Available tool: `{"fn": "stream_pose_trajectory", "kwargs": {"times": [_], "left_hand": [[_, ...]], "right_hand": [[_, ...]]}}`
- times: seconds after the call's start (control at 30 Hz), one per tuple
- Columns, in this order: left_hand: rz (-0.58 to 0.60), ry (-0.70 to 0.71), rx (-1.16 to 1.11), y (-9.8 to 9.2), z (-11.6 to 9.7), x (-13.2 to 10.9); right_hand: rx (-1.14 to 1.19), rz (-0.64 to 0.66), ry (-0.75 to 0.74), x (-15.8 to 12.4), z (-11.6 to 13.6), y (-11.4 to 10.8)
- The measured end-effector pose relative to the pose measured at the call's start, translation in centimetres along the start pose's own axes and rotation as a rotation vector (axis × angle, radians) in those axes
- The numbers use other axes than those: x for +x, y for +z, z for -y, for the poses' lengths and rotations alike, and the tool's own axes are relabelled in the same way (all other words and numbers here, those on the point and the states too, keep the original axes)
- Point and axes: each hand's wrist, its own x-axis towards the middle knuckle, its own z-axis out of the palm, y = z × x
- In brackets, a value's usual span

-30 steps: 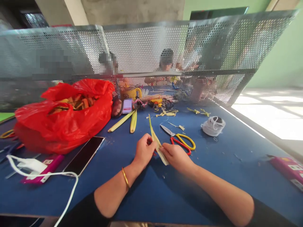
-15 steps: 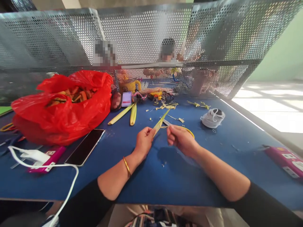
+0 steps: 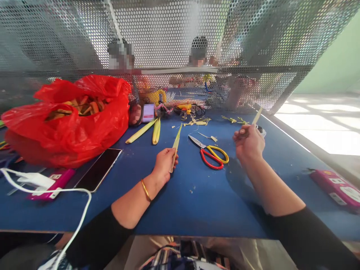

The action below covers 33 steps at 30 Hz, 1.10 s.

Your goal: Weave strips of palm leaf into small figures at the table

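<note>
My left hand [image 3: 165,162] is closed around a pale green corn husk strip [image 3: 177,143], its pointed tip slanting up. Off to the right, my right hand [image 3: 249,143] is raised above the table, with another husk piece [image 3: 257,115] sticking up from its fingers. That hand partly covers the white thread spool [image 3: 262,130]. Between my hands, scissors [image 3: 211,154] with one red and one yellow handle lie on the blue table [image 3: 191,210], blades slightly apart. Husk scraps [image 3: 198,122] and a thin thread lie beyond the scissors.
A large red plastic bag [image 3: 70,146] of husk-like pieces stands at left. Beside it are a phone [image 3: 98,170], a power bank [image 3: 60,183] with white cable and two rolled husks [image 3: 156,131]. A purple box [image 3: 337,187] lies right. A perforated metal screen [image 3: 168,33] stands behind; people sit beyond.
My right hand has moved away to the right, toward the thread spool, with a husk piece in it. The scissors now lie uncovered. My left hand has shifted slightly left and down.
</note>
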Motion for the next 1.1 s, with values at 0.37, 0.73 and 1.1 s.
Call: {"fn": "stream_pose_trajectory", "kwargs": {"times": [0.37, 0.73, 1.1], "left_hand": [[0.016, 0.049, -0.169, 0.1, -0.5, -0.5], [-0.011, 0.091, -0.119, -0.3, -0.4, -0.3], [0.006, 0.189, 0.009, 0.0, 0.1, -0.3]], "right_hand": [[-0.673, 0.77, 0.214, -6.3, -3.9, 1.2], [-1.663, 0.665, -0.417, 1.5, -3.7, 5.2], [-0.931, 0.95, -0.027, -5.0, -5.0, 5.3]]}}
